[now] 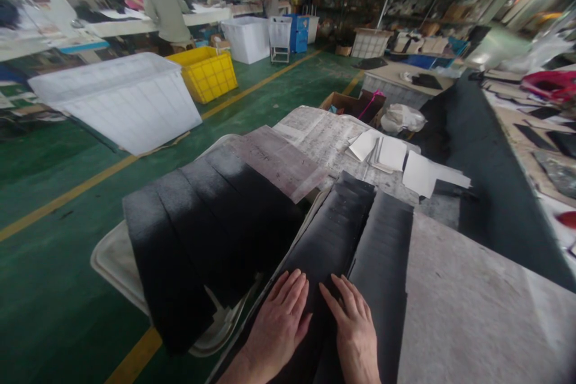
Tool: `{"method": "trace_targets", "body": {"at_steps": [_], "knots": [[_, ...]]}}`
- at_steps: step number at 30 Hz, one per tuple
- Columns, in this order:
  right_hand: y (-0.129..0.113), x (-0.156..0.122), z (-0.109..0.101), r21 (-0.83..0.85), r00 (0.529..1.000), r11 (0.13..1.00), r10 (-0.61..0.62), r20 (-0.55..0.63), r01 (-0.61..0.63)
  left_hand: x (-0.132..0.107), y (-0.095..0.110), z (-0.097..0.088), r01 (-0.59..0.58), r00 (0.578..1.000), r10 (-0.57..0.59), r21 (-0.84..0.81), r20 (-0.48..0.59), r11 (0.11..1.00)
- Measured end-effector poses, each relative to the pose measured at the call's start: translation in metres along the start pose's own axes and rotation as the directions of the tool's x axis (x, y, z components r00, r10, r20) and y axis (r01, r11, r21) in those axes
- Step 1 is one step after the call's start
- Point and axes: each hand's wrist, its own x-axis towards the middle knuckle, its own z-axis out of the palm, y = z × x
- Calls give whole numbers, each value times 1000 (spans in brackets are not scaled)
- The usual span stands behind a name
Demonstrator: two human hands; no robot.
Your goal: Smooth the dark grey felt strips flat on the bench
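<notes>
Both of my hands lie on long black strips of sheet material on a work surface. My left hand (281, 315) rests flat on the left black strip (330, 225), its fingers stretched forward and the thumb apart. Beside it, my right hand (353, 324) lies with fingers extended and the index finger spread, over the same strip near its right edge. A second black strip (387, 240) runs alongside on the right. Further left, several wide black panels (211, 210) lie side by side over a pale plastic bin (119, 267). Neither hand grips anything.
A greyish board (486, 306) lies at right. White cut pieces (391, 153) sit ahead on a worn board (310, 126). White (121, 96) and yellow (207, 75) bins stand on the green floor. A person (164, 9) is at a far table. A long bench (535, 162) runs along the right.
</notes>
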Motion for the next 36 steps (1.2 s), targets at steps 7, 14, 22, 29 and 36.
{"method": "trace_targets", "body": {"at_steps": [7,14,22,29,36], "knots": [[-5,-1,-1,28,995,997,76,61,-78,-1,-1,-1,-6,1000,6,11,20,1000],[-8,1,-4,52,986,990,122,117,-128,-13,-3,-3,-50,997,46,63,58,997],[-9,9,-13,101,993,988,113,24,-115,-19,-3,-5,-59,997,53,101,59,993],[-25,34,-22,78,968,967,235,89,-242,-21,-4,1,-65,997,58,132,57,989],[-28,61,-19,80,919,936,318,233,-344,-22,-5,4,-73,997,67,141,42,987]]}}
